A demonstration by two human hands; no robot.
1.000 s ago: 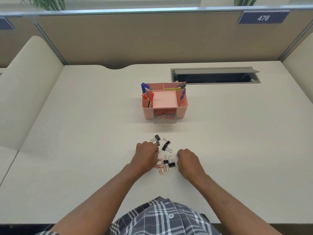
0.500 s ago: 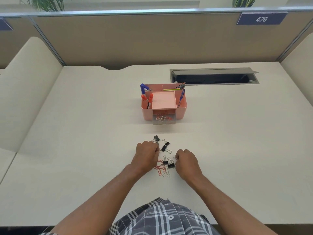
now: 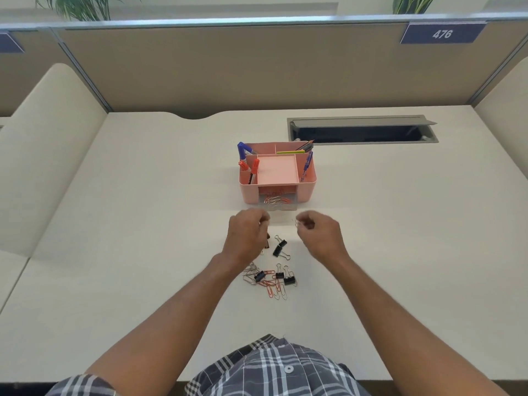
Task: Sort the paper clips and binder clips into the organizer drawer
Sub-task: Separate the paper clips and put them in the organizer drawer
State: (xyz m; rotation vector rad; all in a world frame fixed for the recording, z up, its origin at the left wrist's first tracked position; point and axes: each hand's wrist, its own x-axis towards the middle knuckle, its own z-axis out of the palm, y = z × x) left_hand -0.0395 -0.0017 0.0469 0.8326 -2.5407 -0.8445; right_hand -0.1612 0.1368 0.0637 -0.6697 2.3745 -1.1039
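The pink organizer [image 3: 307, 184] stands mid-desk, its clear drawer [image 3: 290, 206] pulled out with several paper clips inside. My left hand [image 3: 247, 235] hovers just in front of the drawer, fingertips pinched on something small that barely shows. My right hand [image 3: 321, 234] is level with it and pinches a silver paper clip [image 3: 297, 223]. Behind both hands, nearer to me, lie red and silver paper clips [image 3: 273, 288] mixed with black binder clips [image 3: 289, 280]. Two more binder clips [image 3: 280, 248] lie between my wrists, and another peeks out under my left hand.
Pens and pencils [image 3: 248, 164] stand in the organizer's upper compartments. An open grey cable hatch [image 3: 363, 130] is set into the desk at the back right. Beige partition walls enclose the desk behind and on both sides.
Both hands have lifted off the clip pile and moved forward to the drawer. The right hand now carries a silver paper clip. The pile, hidden before, is now uncovered.
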